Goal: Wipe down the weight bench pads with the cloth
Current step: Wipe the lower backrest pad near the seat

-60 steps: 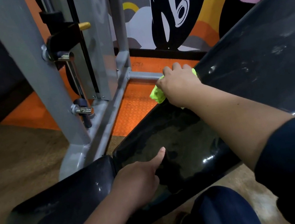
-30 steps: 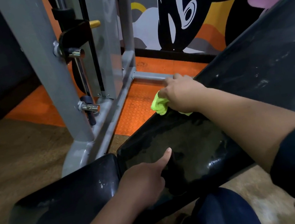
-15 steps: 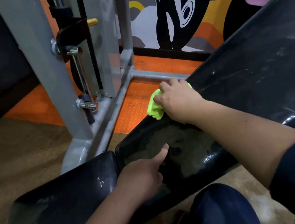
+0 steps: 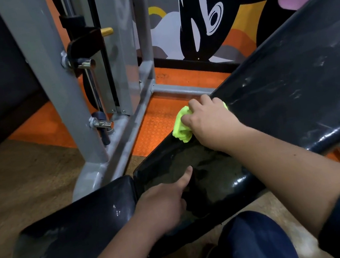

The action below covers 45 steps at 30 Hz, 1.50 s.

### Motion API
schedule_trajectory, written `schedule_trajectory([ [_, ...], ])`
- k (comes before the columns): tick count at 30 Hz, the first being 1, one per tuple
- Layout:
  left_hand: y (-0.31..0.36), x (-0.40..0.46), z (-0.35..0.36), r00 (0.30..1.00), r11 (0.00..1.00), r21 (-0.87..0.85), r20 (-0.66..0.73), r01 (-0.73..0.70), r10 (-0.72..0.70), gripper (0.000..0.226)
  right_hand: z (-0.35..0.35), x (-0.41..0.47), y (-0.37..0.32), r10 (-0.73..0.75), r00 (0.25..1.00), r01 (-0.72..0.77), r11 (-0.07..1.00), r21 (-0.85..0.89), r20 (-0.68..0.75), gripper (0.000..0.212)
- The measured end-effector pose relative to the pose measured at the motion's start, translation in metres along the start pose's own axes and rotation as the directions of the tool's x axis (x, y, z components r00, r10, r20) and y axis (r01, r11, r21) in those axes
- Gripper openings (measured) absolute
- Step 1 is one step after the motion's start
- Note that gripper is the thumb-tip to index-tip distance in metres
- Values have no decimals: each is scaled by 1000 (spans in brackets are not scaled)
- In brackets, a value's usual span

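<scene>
the right hand (image 4: 210, 122) grips a bunched yellow-green cloth (image 4: 180, 128), fingers curled over it, and presses it against the far edge of the black seat pad (image 4: 218, 179), at the junction where the inclined back pad (image 4: 306, 88) rises to the right. part of the cloth protrudes to the left of the knuckles; a small corner shows on the right side of the hand.

the left hand (image 4: 164, 206) rests on the near part of the seat pad, index finger extended straight and its tip touching the pad surface; the other fingers are curled under and hold nothing.

the seat pad surface shows a glossy, wet-looking sheen with patchy marks. the back pad carries pale streaks and smudges. a third, lower black pad (image 4: 76, 234) lies just left of the seat pad, with small white specks near its right end.

behind the pads stands a grey steel frame (image 4: 53, 85) with chrome pegs. the floor is orange textured matting (image 4: 155, 129) beneath the frame and brown surface nearer the viewer. a painted mural wall (image 4: 209, 21) is in the background. both forearms are bare, with dark blue sleeves at the frame edge.
</scene>
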<state>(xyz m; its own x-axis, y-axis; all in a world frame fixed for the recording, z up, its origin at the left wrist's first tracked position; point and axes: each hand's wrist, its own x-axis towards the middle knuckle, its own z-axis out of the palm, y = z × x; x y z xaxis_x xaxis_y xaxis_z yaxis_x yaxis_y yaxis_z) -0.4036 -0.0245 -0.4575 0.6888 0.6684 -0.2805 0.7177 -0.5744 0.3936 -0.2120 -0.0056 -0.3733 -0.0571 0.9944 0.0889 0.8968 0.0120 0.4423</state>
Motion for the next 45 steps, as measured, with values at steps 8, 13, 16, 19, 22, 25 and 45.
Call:
schedule_trajectory([
  [8,4,-1,-2,1000,999,31,25,11,-12,82,-2,-20,-5,4,1000,-4,1000,-20,-13,34],
  [13,3,-1,-1,1000,999,36,-4,-6,6,81,1,-35,-10,-74,997,75,997,-21,13,34],
  [16,6,-3,0,1000,1000,23,-18,-3,3,82,-5,-34,-6,-12,1000,11,1000,-4,-12,36],
  [19,7,-3,0,1000,999,39,-20,-1,1,82,-6,-37,-16,-27,1000,27,999,-25,10,39],
  [22,7,-4,1,1000,1000,30,-16,-2,3,83,-3,-49,-8,-56,998,55,998,-27,-11,36],
  [25,7,-4,2,1000,1000,10,-23,9,-9,84,-10,-47,-7,12,1000,-13,1000,-23,-22,39],
  [45,-1,-6,16,995,999,-28,-89,33,-35,78,-5,-74,-30,-53,999,53,998,-24,8,32],
])
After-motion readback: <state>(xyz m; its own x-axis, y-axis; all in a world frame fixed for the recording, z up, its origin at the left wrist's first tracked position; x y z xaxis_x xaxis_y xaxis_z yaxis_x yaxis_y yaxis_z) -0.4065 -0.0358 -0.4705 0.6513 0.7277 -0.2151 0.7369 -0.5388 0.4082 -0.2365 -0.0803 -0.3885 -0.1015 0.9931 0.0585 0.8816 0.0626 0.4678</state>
